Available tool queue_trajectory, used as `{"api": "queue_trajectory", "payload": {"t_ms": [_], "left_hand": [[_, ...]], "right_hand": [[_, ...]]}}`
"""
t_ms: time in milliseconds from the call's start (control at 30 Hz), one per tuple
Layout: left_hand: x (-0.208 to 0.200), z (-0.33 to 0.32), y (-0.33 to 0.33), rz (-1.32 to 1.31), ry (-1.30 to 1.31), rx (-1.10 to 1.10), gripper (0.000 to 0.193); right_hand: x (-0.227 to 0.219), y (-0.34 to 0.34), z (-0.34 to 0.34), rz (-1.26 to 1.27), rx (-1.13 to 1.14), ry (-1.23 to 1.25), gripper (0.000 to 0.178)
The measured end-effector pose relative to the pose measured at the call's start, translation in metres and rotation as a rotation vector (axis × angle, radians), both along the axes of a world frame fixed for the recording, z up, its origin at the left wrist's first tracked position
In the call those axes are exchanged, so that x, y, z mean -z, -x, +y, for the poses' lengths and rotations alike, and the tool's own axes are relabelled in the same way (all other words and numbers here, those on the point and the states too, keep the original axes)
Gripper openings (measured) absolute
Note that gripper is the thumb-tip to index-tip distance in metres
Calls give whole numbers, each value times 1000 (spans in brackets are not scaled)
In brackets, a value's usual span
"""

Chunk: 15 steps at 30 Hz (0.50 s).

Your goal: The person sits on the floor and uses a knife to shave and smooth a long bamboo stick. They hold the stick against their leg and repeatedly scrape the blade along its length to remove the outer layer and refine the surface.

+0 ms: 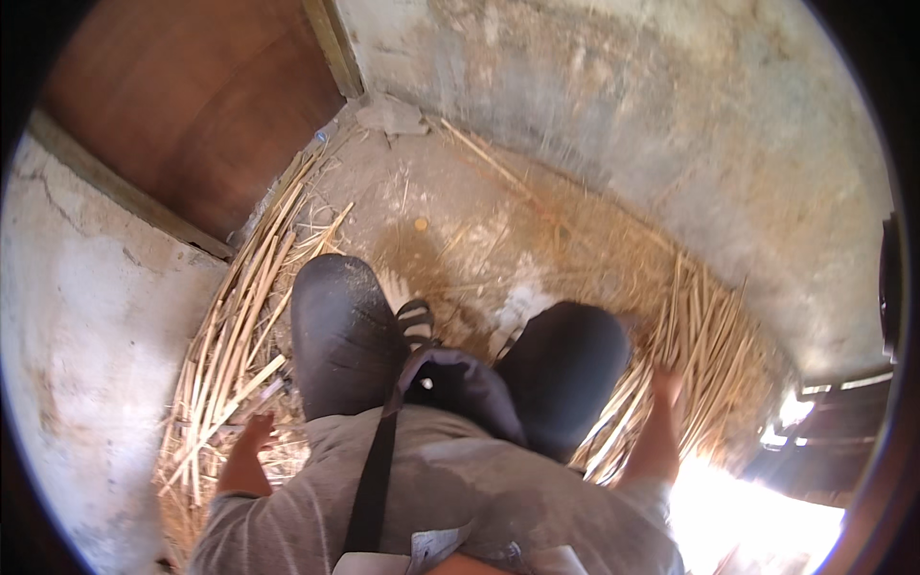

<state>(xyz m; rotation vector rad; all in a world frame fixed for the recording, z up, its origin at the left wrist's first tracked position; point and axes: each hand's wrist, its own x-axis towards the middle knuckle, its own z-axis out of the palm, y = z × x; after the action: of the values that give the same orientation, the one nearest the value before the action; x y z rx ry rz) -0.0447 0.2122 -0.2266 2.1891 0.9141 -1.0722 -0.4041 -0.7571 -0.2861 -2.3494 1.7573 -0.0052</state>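
Observation:
Long, dry, straw-coloured stalks lie in two piles, one on each side of me. My left hand (256,430) is low beside the left pile of stalks (235,331), its fingers a little apart and nothing seen in them. On the right, my right hand (667,381) rests at the right pile of stalks (704,331), its fingers curled in among them. How many stalks it holds is hidden. Both my knees are bent between the piles, in dark trousers (350,326).
A stained plaster wall (613,105) runs along the far and right side. At the far left is a brown door panel (201,105) in a wooden frame. A flat stone (393,115) sits in the corner. Loose straw litters the earthen floor (383,177). Bright light enters at lower right.

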Motion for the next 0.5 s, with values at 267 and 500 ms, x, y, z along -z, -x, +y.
{"api": "queue_trajectory", "payload": {"t_ms": [267, 500], "left_hand": [[-94, -66, -46, -38, -48, 192, 50], [-113, -117, -82, -199, 20, 451, 51]], "right_hand": [[34, 127, 113, -123, 792, -348, 63], [62, 118, 134, -215, 787, -250, 50]]}}
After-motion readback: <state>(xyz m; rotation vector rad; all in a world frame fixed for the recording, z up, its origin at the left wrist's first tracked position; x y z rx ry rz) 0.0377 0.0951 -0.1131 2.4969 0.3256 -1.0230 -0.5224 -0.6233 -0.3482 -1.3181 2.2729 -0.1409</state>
